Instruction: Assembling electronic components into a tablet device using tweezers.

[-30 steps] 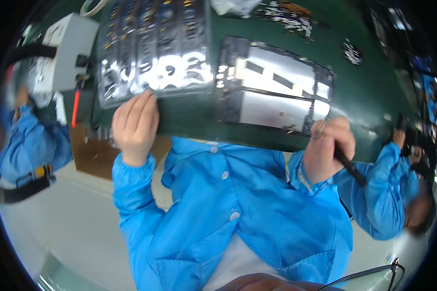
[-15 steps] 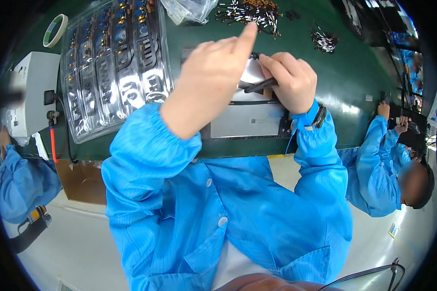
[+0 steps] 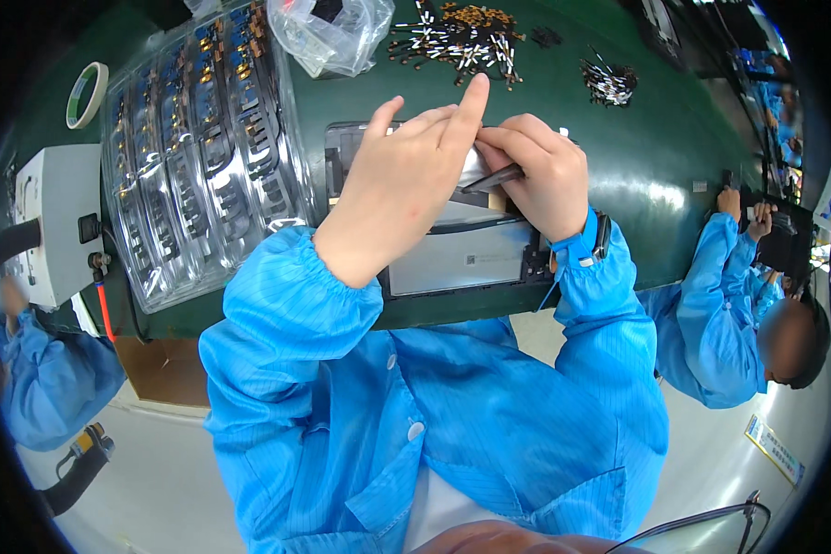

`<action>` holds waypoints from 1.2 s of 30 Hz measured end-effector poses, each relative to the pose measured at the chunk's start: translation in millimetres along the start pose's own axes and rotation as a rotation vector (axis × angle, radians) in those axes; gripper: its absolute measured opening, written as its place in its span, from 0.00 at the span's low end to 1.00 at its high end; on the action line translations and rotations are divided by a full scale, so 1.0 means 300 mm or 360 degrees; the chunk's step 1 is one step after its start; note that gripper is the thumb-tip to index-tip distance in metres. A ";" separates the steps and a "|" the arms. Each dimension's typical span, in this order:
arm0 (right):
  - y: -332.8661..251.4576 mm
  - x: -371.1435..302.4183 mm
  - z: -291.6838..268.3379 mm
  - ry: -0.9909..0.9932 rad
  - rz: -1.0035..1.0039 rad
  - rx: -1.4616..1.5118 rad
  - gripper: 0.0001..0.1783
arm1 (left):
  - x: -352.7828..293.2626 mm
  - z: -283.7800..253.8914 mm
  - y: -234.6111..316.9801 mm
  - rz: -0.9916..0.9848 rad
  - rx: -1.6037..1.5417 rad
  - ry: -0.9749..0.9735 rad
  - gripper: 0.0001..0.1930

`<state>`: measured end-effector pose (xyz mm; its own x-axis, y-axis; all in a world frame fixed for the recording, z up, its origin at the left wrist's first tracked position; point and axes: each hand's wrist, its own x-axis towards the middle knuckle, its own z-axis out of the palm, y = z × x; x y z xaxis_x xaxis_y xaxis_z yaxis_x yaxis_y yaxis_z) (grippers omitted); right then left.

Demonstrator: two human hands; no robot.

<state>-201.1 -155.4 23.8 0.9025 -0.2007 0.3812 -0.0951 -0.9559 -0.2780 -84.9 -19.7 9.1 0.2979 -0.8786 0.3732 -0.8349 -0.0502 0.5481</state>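
Note:
A flat, tablet-like device (image 3: 471, 262) with silver panels and a dark frame lies on the green bench before me. My left hand (image 3: 406, 180) is over its left half, index finger stretched toward the far side and little finger raised; the middle fingers are bent and the thumb is hidden. In my right hand (image 3: 547, 175), at the far right part of the device, is a slim black tool (image 3: 495, 178), perhaps tweezers, slanting down-left over a silver panel. The right thumb and index finger come together at the device's far edge; anything small between them cannot be made out.
Left stands a clear plastic tray (image 3: 208, 157) of flex-cable parts, then a grey box (image 3: 63, 222) and a tape roll (image 3: 87, 96). Beyond the device lie a plastic bag (image 3: 332, 37), a cable pile (image 3: 462, 42) and a smaller pile (image 3: 608, 83). Co-workers sit both sides.
The view has shifted a little, so the bench sits lower in it. My left little finger has lifted away from the others. The right hand keeps the black tool over the device.

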 end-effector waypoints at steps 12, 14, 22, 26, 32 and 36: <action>0.106 -0.177 -0.122 0.0123 0.0566 0.0037 0.19 | -0.010 -0.011 0.074 0.0218 0.0715 -0.0109 0.36; 0.088 -0.190 -0.115 0.0182 0.0580 -0.0009 0.18 | -0.013 -0.026 0.066 0.0157 0.0615 -0.0136 0.36; 0.085 -0.174 -0.149 0.0111 0.1041 0.0601 0.06 | -0.036 -0.071 0.046 0.0144 0.0549 -0.0299 0.32; 0.132 -0.162 -0.127 0.0259 0.0981 0.0919 0.12 | -0.035 -0.093 0.042 0.0191 0.0600 -0.0497 0.30; 0.132 -0.179 -0.098 0.0330 0.1050 0.0839 0.15 | -0.014 -0.094 0.047 0.0221 0.0740 -0.0533 0.28; 0.117 -0.182 -0.089 0.0342 0.0873 0.0282 0.14 | 0.020 -0.097 0.057 0.0343 0.0830 -0.0502 0.24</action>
<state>-264.9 -183.7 16.8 0.6350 -0.7097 0.3053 -0.4338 -0.6545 -0.6192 -83.9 -12.2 42.4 0.0145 -0.9881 0.1530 -0.9997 -0.0115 0.0204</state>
